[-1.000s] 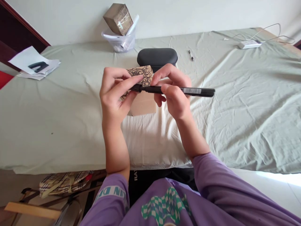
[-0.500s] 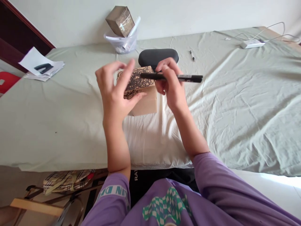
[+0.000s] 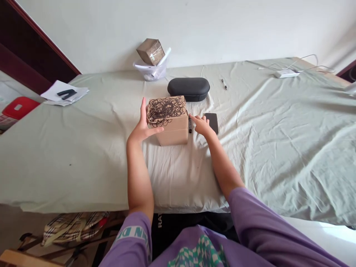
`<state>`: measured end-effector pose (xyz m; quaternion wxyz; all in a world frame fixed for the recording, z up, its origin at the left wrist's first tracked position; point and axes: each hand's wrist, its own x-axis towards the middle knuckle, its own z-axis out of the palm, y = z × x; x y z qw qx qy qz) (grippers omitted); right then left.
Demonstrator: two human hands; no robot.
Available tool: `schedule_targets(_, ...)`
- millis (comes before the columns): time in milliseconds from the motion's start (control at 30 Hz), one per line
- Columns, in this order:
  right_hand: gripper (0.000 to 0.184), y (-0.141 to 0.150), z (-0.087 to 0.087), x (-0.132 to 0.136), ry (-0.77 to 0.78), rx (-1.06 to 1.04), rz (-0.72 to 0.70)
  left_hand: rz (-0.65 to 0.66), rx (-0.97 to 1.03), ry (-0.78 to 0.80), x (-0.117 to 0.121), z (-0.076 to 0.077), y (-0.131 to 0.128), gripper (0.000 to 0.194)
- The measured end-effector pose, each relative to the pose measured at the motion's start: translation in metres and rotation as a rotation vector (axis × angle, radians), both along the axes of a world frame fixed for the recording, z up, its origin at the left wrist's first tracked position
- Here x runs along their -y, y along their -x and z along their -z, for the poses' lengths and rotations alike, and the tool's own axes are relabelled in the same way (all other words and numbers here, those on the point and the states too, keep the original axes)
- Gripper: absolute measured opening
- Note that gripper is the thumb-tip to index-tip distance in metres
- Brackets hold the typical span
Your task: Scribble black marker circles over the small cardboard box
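A cardboard box [image 3: 174,136] stands on the cloth-covered table, its top covered in black scribbled loops that run onto the front. My left hand [image 3: 141,128] is at the box's left side, fingers stretched up along it and thumb spread across the front; it looks to be touching. On the other side, a black marker [image 3: 190,126] lies on the cloth close to the box. My right hand [image 3: 202,125] is just right of it, index finger stretched toward the box and marker, other fingers partly bent, nothing seen in it. Behind that hand lies a dark flat rectangular object [image 3: 213,122].
A black hard case [image 3: 188,88] sits behind the box. Farther back are a plastic tub [image 3: 153,73] with a brown taped box [image 3: 151,52], a small pen [image 3: 224,84], and a white power strip [image 3: 287,73]. Papers [image 3: 79,93] with a stapler-like black object [image 3: 66,93] lie left.
The marker has left my right hand and lies beside the box. My left hand has come down to the box's left side. The view has tilted upward, showing more wall.
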<state>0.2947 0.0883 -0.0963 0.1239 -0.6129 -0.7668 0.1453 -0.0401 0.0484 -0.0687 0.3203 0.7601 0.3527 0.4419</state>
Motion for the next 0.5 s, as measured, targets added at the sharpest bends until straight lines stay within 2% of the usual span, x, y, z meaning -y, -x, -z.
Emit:
schedule_targets(33,0.092,-0.003,-0.001,-0.001,0.009,0.014,0.060,0.017,0.039,0.023,-0.001,0.002,-0.002,0.155)
schedule_targets(100,0.090,-0.015,-0.005,-0.005,0.053,0.023,0.275,0.035,0.123,0.064,-0.005,0.007,-0.005,0.154)
schedule_targets(167,0.093,-0.030,-0.010,-0.010,0.158,0.013,0.512,0.011,0.203,0.092,-0.010,0.016,-0.007,0.153)
schedule_targets(233,0.096,-0.043,-0.012,-0.014,0.270,-0.012,0.638,-0.042,0.268,0.136,-0.015,0.029,-0.010,0.148)
schedule_targets(333,0.103,-0.053,-0.009,-0.018,0.313,-0.057,0.630,-0.109,0.307,0.216,-0.021,0.047,-0.015,0.138)
schedule_targets(433,0.110,-0.054,-0.001,-0.022,0.293,-0.136,0.597,-0.143,0.310,0.224,-0.024,0.057,-0.020,0.130)
schedule_targets(500,0.093,-0.053,0.004,-0.025,0.240,-0.211,0.539,-0.161,0.318,0.202,-0.025,0.058,-0.023,0.127)
